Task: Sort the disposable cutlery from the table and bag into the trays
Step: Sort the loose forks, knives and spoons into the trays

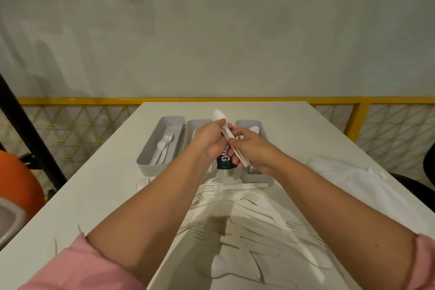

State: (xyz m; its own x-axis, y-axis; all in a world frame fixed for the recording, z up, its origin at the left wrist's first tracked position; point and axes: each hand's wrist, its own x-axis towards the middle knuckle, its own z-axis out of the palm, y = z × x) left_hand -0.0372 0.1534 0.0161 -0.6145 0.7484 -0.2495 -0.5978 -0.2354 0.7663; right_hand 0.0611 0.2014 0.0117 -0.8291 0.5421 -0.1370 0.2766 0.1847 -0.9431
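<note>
Both hands meet above the middle tray [196, 125]. My left hand [210, 140] and my right hand [250, 148] together grip a bundle of white plastic spoons [220, 116], bowls pointing away. Under the hands shows a dark blue label [224, 160]. The left tray [162, 141] holds a few white forks. The right tray [257, 125] shows one spoon bowl. A heap of white forks, knives and spoons [247, 223] lies on the white table [94, 195] near me.
A crumpled clear plastic bag [348, 179] lies on the table at the right. A yellow mesh railing [360, 120] runs behind the table. An orange object [16, 186] and a black pole [30, 134] stand at the left.
</note>
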